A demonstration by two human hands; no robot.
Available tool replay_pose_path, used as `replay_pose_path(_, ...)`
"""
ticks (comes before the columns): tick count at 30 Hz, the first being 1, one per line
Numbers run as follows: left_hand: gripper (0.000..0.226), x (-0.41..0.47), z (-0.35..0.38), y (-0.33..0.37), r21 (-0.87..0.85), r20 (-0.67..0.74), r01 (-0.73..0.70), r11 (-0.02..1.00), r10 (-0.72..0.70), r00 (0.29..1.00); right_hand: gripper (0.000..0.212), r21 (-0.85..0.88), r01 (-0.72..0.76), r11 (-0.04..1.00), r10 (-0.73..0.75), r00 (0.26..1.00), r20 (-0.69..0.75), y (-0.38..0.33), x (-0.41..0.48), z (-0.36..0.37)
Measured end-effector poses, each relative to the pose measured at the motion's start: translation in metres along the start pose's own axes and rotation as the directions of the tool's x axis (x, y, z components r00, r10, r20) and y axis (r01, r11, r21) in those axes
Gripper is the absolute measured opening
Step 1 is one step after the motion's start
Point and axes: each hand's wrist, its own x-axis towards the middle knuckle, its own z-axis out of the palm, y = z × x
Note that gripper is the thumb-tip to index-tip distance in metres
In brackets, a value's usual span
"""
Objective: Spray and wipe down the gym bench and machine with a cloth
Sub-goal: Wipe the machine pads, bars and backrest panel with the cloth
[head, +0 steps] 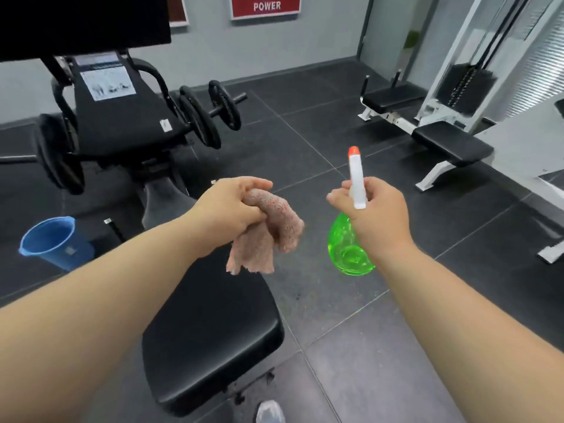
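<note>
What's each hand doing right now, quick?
Left hand: closed, gripping the bunched pink cloth above the black bench pad.
Right hand: closed around the neck of the green spray bottle.

- We see a blue bucket (50, 241) standing upright on the dark tiled floor (335, 315).
- Far beyond the bucket, on the grey wall (207, 41), we read POWER on a red sign (265, 6).
- Well right of the bucket, at the bottom edge, we catch a grey shoe (270, 412) toe.
- Far right beyond the bucket, we glimpse a blurred green plant (412, 39).
</note>
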Motion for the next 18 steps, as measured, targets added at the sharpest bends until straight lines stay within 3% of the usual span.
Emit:
replay_pose_path(3, 0.032, 0.036, 0.011, 0.008, 0.471, 0.050, -0.105, 0.876, 0.092, 0.995, 0.011, -0.035, 0.013, 0.999, -0.012, 0.999, 0.048, 0.010, 0.042, 0.003)
replay_pose_path(5, 0.032, 0.065, 0.015, 0.004, 0.592, 0.080, -0.117, 0.797, 0.086, 0.993, 0.007, -0.017, -0.020, 1.000, 0.022, 0.995, 0.094, 0.019, 0.073, 0.008)
replay_pose_path(7, 0.032, 0.093, 0.016, -0.007, 0.657, 0.098, -0.142, 0.740, 0.103, 0.990, 0.019, 0.042, -0.088, 0.995, 0.081, 0.986, 0.146, 0.028, 0.096, 0.013)
replay_pose_path(9, 0.028, 0.124, 0.017, -0.023, 0.704, 0.028, -0.126, 0.699, 0.150, 0.988, 0.022, 0.075, -0.141, 0.987, 0.124, 0.974, 0.191, 0.042, 0.128, 0.020)
replay_pose_path(12, 0.023, 0.161, 0.018, -0.046, 0.657, -0.056, -0.018, 0.754, 0.072, 0.996, 0.014, 0.001, -0.151, 0.989, 0.147, 0.964, 0.222, 0.064, 0.167, 0.029)
replay_pose_path(14, 0.018, 0.181, 0.021, -0.055, 0.506, -0.123, 0.116, 0.855, -0.061, 0.991, 0.016, -0.069, -0.127, 0.989, 0.141, 0.957, 0.253, 0.079, 0.192, 0.035)
replay_pose_path(18, 0.023, 0.203, 0.042, -0.086, 0.291, -0.249, 0.236, 0.927, -0.165, 0.954, 0.021, -0.208, -0.102, 0.973, 0.169, 0.927, 0.336, 0.106, 0.230, 0.052)
